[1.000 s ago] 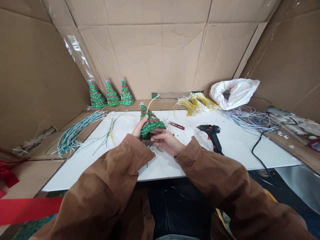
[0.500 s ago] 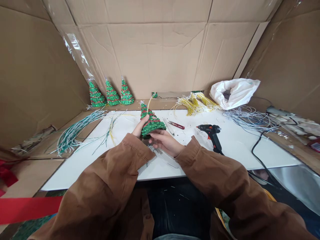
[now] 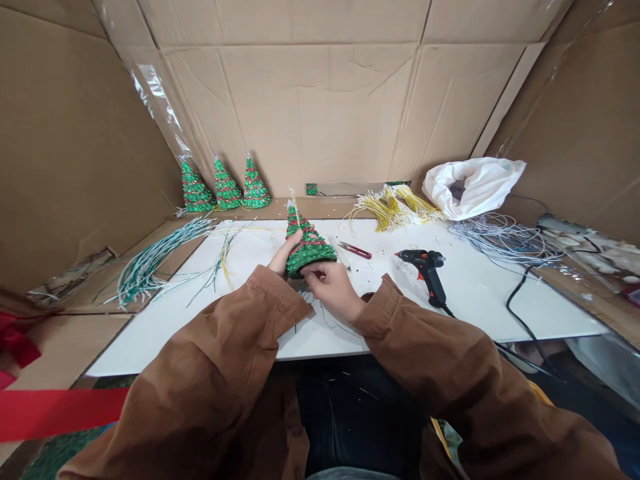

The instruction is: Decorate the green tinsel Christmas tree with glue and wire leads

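A small green tinsel Christmas tree (image 3: pixel 311 248) with red garland is tilted over the white board, its dark underside turned towards me. My left hand (image 3: pixel 286 253) is closed around its left side, with the thumb on the tinsel. A thin pale-yellow strand (image 3: pixel 297 212) rises along the front near the tip. At the bottom rim my right hand (image 3: pixel 334 287) is closed in a pinch; whatever lies between its fingertips is hidden. Beneath both hands, thin dark wires show on the board. Red-handled thread snips (image 3: pixel 356 250) lie just right of the tree.
Several similar trees (image 3: pixel 227 185) stand at the back left. Green-and-white strands (image 3: pixel 160 257) lie left, yellow bundles (image 3: pixel 393 207) at the back. A black glue gun (image 3: pixel 425 270), its cord, a white bag (image 3: pixel 473 187) and loose wires (image 3: pixel 500 237) occupy the right.
My right hand has drawn its fingers together into a pinch at the tree's base. The yellow strand now stands nearly straight by the tip instead of curving right. My view has shifted slightly.
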Available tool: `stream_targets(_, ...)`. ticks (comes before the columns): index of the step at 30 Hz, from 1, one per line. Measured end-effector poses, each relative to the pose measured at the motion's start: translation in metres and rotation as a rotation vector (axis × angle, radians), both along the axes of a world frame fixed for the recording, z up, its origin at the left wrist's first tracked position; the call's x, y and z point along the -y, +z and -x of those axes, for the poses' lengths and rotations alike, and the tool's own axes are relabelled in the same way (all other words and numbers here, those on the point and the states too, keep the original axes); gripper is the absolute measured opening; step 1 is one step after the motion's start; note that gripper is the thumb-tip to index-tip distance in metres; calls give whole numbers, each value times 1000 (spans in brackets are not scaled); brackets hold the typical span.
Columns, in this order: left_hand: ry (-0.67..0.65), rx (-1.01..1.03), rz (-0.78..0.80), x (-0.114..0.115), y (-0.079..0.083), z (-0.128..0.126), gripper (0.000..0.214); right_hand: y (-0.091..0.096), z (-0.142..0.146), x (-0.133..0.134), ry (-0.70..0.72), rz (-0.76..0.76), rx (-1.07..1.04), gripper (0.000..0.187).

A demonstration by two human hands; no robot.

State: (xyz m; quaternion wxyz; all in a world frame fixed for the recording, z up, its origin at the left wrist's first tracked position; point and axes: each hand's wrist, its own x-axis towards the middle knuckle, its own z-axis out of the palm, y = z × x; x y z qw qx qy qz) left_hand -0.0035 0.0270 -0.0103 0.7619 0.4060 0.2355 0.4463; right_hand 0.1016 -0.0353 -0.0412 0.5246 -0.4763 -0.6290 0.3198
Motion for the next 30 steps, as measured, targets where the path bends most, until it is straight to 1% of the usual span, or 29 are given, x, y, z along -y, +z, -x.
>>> stream_targets(2,-4,12,1,0,0,0,28,1,-1,2,-49,-137,125,19)
stream_targets(4,-9,11,-6,1,0,1,28,2,-2,4,-74,-187,179,19)
stream_targets(8,7,4,-32,1,-1,1,24,4,-3,6,-54,-144,166,17)
stream_targets(10,-10,-7,-9,1,-2,1,26,6,-3,6,-53,-137,159,16)
stream_targets(13,-35,-2,33,3,-2,1,27,7,-4,5,-58,-142,170,15)
stream_targets(19,-41,38,37,6,-2,-1,26,4,-4,5,-53,-155,222,14)
stream_targets(23,-17,80,43,8,1,-2,22,2,-3,4,-9,-177,248,17)
stream_targets(25,2,97,63,9,2,-3,22,2,-2,4,11,-156,212,18)
stream_targets(28,9,108,85,10,3,-4,24,1,-2,3,2,-106,141,17)
stream_targets(30,12,117,84,11,4,-4,24,0,-2,3,-1,-90,141,16)
